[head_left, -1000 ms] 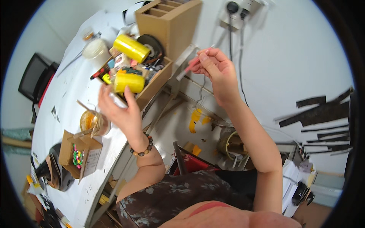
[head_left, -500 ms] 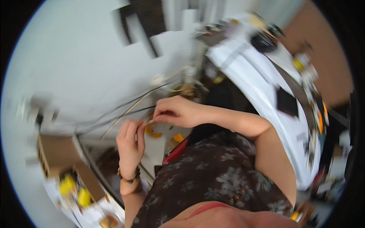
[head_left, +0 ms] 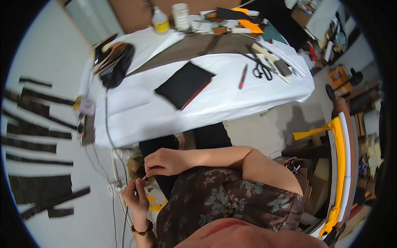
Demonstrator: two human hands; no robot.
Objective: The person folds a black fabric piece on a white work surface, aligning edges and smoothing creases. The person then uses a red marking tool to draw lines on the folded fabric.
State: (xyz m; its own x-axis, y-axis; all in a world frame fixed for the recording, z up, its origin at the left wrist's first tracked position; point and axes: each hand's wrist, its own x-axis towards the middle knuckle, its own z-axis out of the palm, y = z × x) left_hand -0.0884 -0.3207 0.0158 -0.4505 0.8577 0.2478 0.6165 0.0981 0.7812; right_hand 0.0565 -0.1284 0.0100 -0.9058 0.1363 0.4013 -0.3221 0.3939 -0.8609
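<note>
My right hand (head_left: 163,161) is held before my body, its thumb and fingertips pinched together. Just below it, my left hand (head_left: 135,195) pinches too, so the fingertips of both almost meet. A tiny pale sliver shows between them, too small to name. On the white-covered table (head_left: 132,122) in front lies a flat black rectangular piece (head_left: 184,82) with a reddish-brown edge. To its right are a red and grey cutter-like tool (head_left: 243,77) and black scissors (head_left: 261,71). Neither hand touches the table.
At the table's far left sits a shiny black object (head_left: 118,68), with a cable (head_left: 106,111) hanging nearby. A bottle with a yellow label (head_left: 160,20) and a white cylinder (head_left: 180,16) stand at the back. Yellow material (head_left: 341,165) hangs at the right.
My view has swung to the right, bringing the table squarely ahead. The hands stay close together in the same pinch, and now sit lower in the picture.
</note>
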